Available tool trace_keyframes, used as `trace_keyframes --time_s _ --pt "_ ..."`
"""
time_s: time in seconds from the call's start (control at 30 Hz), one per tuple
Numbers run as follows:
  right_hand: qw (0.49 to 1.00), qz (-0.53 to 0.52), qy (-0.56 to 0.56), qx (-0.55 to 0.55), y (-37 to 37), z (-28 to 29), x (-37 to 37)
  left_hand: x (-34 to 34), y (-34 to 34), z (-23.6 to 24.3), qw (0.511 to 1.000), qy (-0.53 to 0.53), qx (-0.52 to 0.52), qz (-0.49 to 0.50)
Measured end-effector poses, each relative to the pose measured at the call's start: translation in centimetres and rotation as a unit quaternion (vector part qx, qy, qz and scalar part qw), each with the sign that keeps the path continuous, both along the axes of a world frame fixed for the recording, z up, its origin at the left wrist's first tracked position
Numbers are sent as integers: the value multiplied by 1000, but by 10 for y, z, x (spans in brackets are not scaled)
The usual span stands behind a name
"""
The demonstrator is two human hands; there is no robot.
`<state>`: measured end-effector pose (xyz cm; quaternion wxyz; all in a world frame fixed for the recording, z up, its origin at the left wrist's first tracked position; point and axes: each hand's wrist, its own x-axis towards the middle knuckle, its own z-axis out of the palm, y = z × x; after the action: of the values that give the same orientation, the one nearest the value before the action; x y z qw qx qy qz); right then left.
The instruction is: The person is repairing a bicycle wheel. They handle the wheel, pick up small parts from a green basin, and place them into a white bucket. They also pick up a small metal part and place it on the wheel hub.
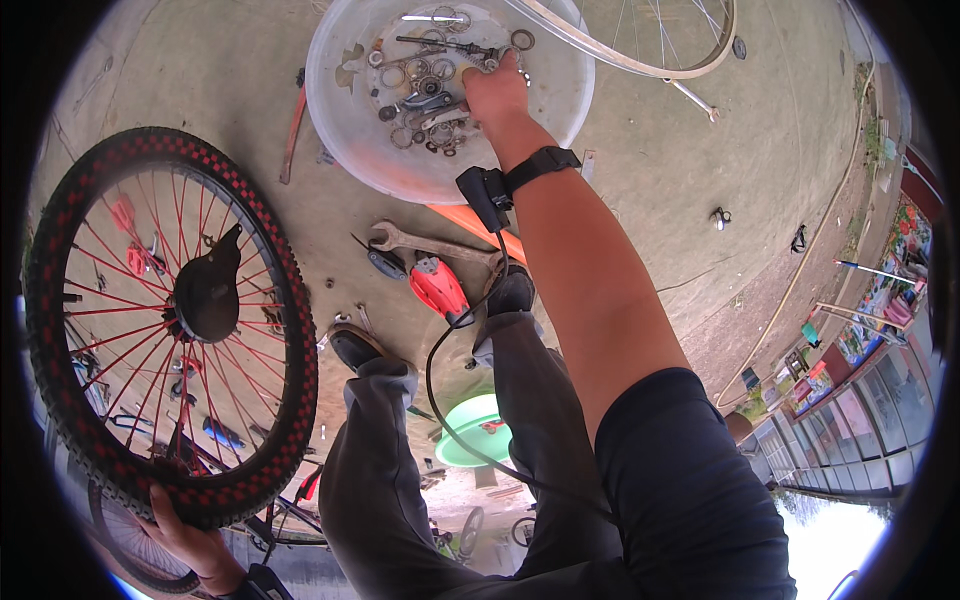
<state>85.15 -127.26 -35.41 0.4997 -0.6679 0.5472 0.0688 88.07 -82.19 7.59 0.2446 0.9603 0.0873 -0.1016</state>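
Observation:
A bicycle wheel (298, 400) with a black tyre, red checks and red spokes stands upright at the left. My left hand (190, 545) grips its tyre at the lower edge, thumb against the tread. At its hub sits a black rounded cover (208, 297). My right hand (497, 92) is down inside a wide, whitish plastic basin (345, 150), its fingers curled among loose metal parts. What those fingers hold is hidden. Around them lie a long axle (445, 46), several rings and bearings (430, 85), and dark lever-like pieces (425, 103).
Another wheel rim (610, 55) reaches over the basin's right side. On the ground are a large open-ended wrench (435, 243), a red tool-like piece (438, 288), a red-handled bar (294, 135), a small wrench (692, 98) and a green basin (465, 420). A cable (432, 370) hangs from my right wrist.

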Motion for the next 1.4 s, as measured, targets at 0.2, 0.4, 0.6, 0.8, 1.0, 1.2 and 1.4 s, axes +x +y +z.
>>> trace_keyframes --time_s 0.2,0.4,0.6,0.8,1.0,1.2,1.4 --pt "965 -2 -79 249 15 16 -11 6 17 9 972 60 -171 150" --pt "997 -70 10 32 5 11 -34 2 45 6 989 -8 27 -145" --pt "949 -185 -59 248 9 21 -33 4 29 7 995 43 -85 33" --pt "963 -68 -25 261 29 28 -32 9 -2 7 970 48 -144 188" --pt "970 -83 -8 229 28 39 -44 8 7 8 970 48 -152 185" --pt "930 -235 -10 282 27 34 -33 3 35 5 997 17 -66 41" --pt "912 -201 -54 354 45 32 -21 2 53 7 986 -8 26 -163"
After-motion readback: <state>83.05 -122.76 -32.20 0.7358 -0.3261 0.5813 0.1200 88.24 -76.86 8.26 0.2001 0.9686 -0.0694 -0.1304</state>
